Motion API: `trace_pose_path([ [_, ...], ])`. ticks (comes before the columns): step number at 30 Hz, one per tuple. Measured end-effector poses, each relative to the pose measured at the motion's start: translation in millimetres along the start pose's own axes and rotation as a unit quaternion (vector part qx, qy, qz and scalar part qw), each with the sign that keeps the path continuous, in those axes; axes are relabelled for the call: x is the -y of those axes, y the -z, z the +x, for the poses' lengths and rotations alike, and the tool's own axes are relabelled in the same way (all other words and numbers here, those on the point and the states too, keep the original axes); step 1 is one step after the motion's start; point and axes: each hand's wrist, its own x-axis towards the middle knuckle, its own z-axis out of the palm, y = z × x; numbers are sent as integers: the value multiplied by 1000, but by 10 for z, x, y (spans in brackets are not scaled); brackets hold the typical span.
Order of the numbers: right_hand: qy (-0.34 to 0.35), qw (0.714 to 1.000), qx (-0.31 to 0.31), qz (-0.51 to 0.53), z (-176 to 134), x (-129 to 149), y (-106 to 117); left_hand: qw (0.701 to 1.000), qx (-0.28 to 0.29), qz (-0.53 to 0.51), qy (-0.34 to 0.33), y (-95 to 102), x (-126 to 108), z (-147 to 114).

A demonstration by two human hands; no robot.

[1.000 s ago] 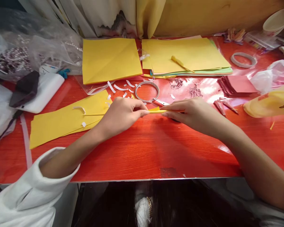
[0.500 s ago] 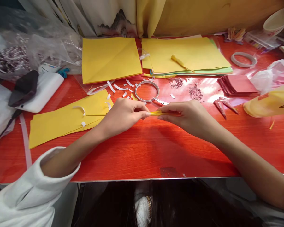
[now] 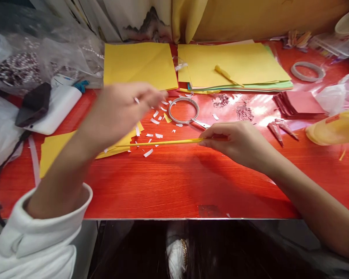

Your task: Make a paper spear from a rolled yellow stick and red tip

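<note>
My right hand [image 3: 235,141] pinches the right end of a long, thin yellow rolled paper stick [image 3: 168,142] between thumb and fingers. The stick stretches leftward, nearly level, over the edge of some cut yellow paper sheets [image 3: 56,143]. My left hand [image 3: 122,112] is off the stick, raised above the table to its upper left, and smeared by motion. A small white scrap shows at its fingers; whether it is held I cannot make out. Beyond the stick lie a roll of tape [image 3: 184,111] and a silver metal piece [image 3: 200,123], with several white paper scraps [image 3: 155,121] around.
Yellow paper stacks [image 3: 139,62] lie at the back, one bearing a yellow-handled tool [image 3: 223,73]. Right: another tape roll [image 3: 307,72], dark red paper squares [image 3: 302,104], small cones [image 3: 275,133], a yellowish cup [image 3: 320,130]. Left: a white box-shaped device [image 3: 56,110] and plastic bags with beads [image 3: 17,69].
My left hand has let go of the yellow stick and moved up and left, uncovering its length. My right hand still grips the end. The whole view has shifted slightly.
</note>
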Motion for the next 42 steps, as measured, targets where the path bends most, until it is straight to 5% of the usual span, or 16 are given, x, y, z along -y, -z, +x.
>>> trace_pose_path([
  [2, 13, 1000, 4, 2, -1, -11, -12, 996, -83, 34, 11, 139, 133, 32],
  [5, 42, 999, 1, 3, -5, -9, -44, 998, -25, 49, 0, 93, 295, 107],
  [8, 86, 996, -14, -24, -11, 5, -69, 990, 65, 82, -95, -222, 360, 207],
  [12, 127, 990, -8, -55, -5, -15, -72, 974, 73, 89, -194, -664, 365, 317],
  [15, 153, 987, 16, -53, 9, -57, -48, 971, 77, 93, -205, -790, 346, 349],
  [26, 167, 985, 46, 11, 2, -32, 4, 981, 48, -10, -190, -312, 70, 218],
  [36, 128, 984, 48, 115, 54, -25, -106, 986, 11, -44, -163, -488, -109, 59],
  [42, 160, 980, 50, 103, 47, -15, -70, 986, 47, -11, -161, -505, -129, 2],
])
